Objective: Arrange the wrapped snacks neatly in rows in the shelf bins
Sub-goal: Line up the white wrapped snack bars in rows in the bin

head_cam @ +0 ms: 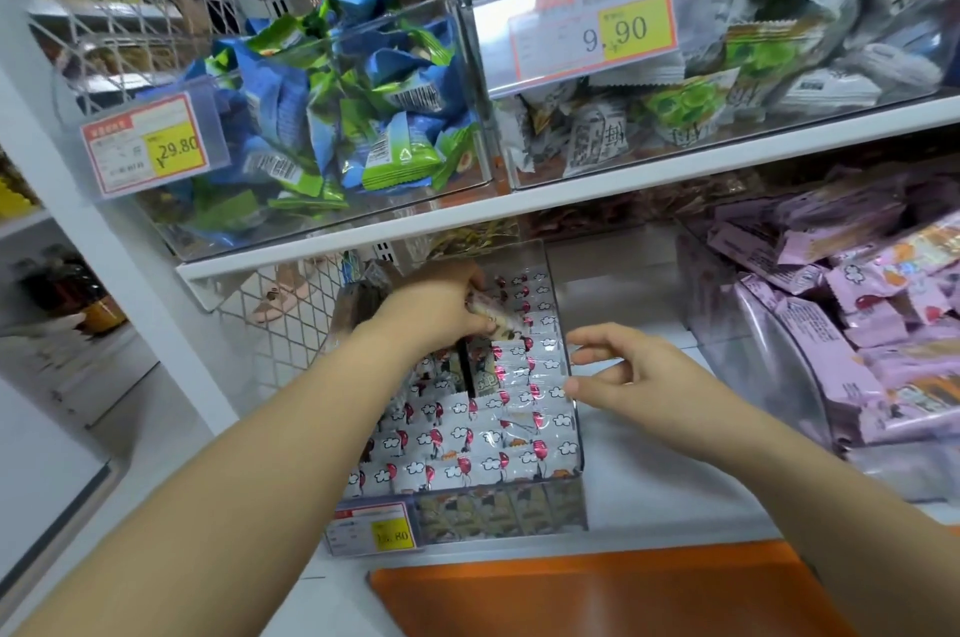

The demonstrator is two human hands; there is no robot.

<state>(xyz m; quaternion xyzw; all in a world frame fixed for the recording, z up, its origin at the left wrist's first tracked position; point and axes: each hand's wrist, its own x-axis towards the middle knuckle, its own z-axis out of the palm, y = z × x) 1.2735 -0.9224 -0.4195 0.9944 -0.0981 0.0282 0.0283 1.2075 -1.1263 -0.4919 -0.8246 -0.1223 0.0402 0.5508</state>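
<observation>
A clear plastic bin (563,340) on the lower shelf holds several rows of white wrapped snacks (498,449) printed with red balloons and clouds. My left hand (441,309) reaches into the back of the bin and grips a small bundle of these snacks (498,319) above the rows. A dark gap (470,371) shows between the rows just below that hand. My right hand (634,376) hovers at the bin's right wall, fingers loosely spread and holding nothing.
An upper shelf carries a bin of blue-green packets (332,106) and a bin of grey-green packets (727,64), each with a price tag. A bin of pink wrapped bars (841,335) stands at right. An orange surface (597,595) lies below the shelf edge.
</observation>
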